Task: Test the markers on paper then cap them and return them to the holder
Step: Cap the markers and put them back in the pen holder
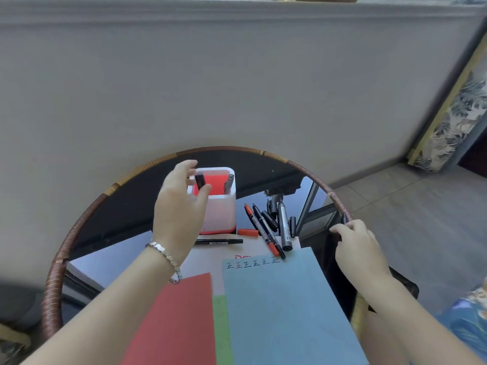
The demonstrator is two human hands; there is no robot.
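Observation:
A white holder [221,209] with a red inside stands at the table's middle. My left hand [181,204] hovers at its left rim, fingers closed on a black marker [200,180] held over the opening. One grey marker [228,182] stands inside the holder. My right hand [355,243] grips the table's rattan rim [311,175] at the right. A blue paper [284,306] with a row of written test marks lies in front. Several uncapped markers and loose caps [274,227] lie right of the holder, and a thin black pen [218,241] lies in front of it.
Red paper [179,320] and a green sheet [222,330] lie left of the blue one. The round glass table stands against a grey wall. A framed picture [453,101] leans at the right, over tiled floor.

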